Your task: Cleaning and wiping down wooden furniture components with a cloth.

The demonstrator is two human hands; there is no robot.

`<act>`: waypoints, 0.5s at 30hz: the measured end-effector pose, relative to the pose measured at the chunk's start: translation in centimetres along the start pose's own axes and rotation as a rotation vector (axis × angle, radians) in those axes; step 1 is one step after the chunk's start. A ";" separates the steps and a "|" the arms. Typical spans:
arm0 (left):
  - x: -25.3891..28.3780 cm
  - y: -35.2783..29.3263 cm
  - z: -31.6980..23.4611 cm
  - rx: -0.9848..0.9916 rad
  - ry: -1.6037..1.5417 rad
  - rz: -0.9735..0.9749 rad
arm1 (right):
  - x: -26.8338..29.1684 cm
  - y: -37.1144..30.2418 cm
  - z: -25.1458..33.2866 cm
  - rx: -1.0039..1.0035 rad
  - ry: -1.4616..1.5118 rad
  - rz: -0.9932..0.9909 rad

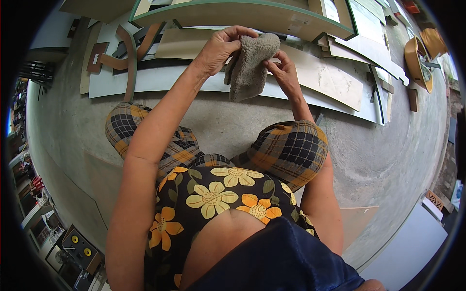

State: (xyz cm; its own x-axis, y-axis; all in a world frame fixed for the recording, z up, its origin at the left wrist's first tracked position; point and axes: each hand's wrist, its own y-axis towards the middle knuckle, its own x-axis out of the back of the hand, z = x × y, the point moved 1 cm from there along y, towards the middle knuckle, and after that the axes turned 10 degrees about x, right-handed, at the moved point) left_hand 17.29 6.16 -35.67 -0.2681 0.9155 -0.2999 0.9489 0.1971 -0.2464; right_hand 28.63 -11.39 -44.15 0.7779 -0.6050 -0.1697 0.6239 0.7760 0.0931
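A thick, fuzzy grey-brown cloth [251, 68] hangs folded between my two hands, in front of the stacked boards. My left hand [221, 51] pinches its upper left corner between thumb and fingers. On the cloth's right edge, my right hand [284, 72] grips with thumb and fingertips. The cloth's lower end dangles free above a pale board. Just beyond it lies a long wooden frame with green edges [242, 22], like a shallow drawer or cabinet piece.
Loose panels [330, 80] lie stacked on the concrete floor [208, 116] ahead of my knees. Curved brown wooden pieces [130, 58] rest at the left. A tan chair-like shell [418, 63] stands far right. A white panel [407, 247] is at the lower right.
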 end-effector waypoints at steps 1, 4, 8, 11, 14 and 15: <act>-0.1 0.0 0.0 0.001 0.000 0.000 | 0.0 -0.1 0.1 -0.001 0.001 -0.001; -0.3 -0.2 -0.2 0.065 -0.053 0.071 | -0.8 -0.2 1.1 0.034 0.064 -0.016; -0.6 0.2 -0.2 0.103 -0.176 0.128 | -0.7 -0.4 0.3 0.013 0.104 0.117; -0.2 0.6 0.1 0.084 -0.176 0.090 | -0.3 -0.6 -1.0 -0.084 -0.010 0.229; 0.7 1.0 0.8 0.059 -0.099 0.013 | -0.3 -0.8 -1.7 -0.100 -0.012 0.193; 1.1 1.1 1.3 0.049 -0.034 -0.017 | -0.4 -0.8 -1.6 -0.085 0.080 0.114</act>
State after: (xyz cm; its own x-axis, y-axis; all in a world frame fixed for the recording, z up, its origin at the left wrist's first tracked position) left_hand 17.82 6.89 -37.41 -0.2903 0.8996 -0.3263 0.9352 0.1944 -0.2961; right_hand 27.64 -11.50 -45.69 0.8328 -0.4986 -0.2404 0.5204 0.8533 0.0332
